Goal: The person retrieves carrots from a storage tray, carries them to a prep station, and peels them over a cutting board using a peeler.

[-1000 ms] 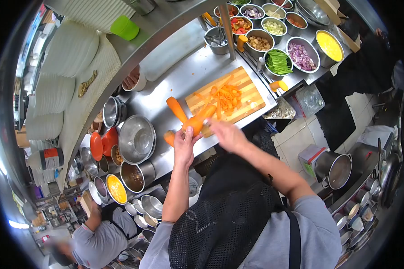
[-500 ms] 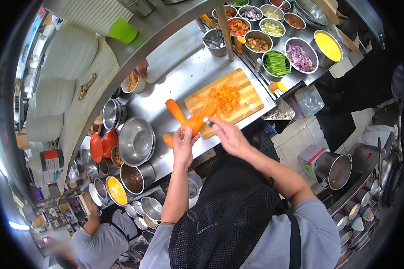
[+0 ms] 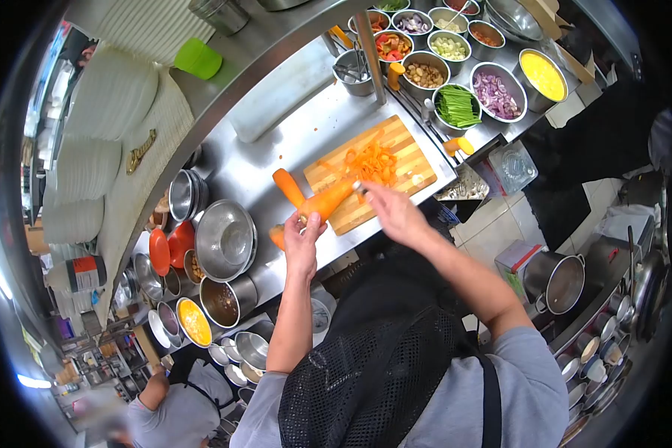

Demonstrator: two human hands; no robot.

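Note:
My left hand [image 3: 303, 240] is closed around the thick end of a carrot [image 3: 327, 201], whose narrow end points over the cutting board [image 3: 420, 178]. In my right hand [image 3: 397, 215] is a peeler [image 3: 360, 187], at the carrot's narrow end; my fingers hide most of it. A heap of orange carrot peelings [image 3: 371, 163] lies on the striped wooden board. Beyond my left hand, a second carrot [image 3: 287, 187] rests on the steel counter. Part of another orange piece [image 3: 278, 237] shows beside my left fingers.
Steel containers of chopped vegetables, such as red onion [image 3: 496, 97] and green stalks [image 3: 457, 106], stand at the upper right. Steel bowls [image 3: 225, 237] and a pot [image 3: 220, 300] are at my left. A shelf with stacked plates [image 3: 112, 104] overhangs the counter. A co-worker [image 3: 175, 407] stands at lower left.
My right hand and the peeler have shifted outward to the carrot's narrow end. Another person's hand and a white bowl of food have gone from the counter's far side.

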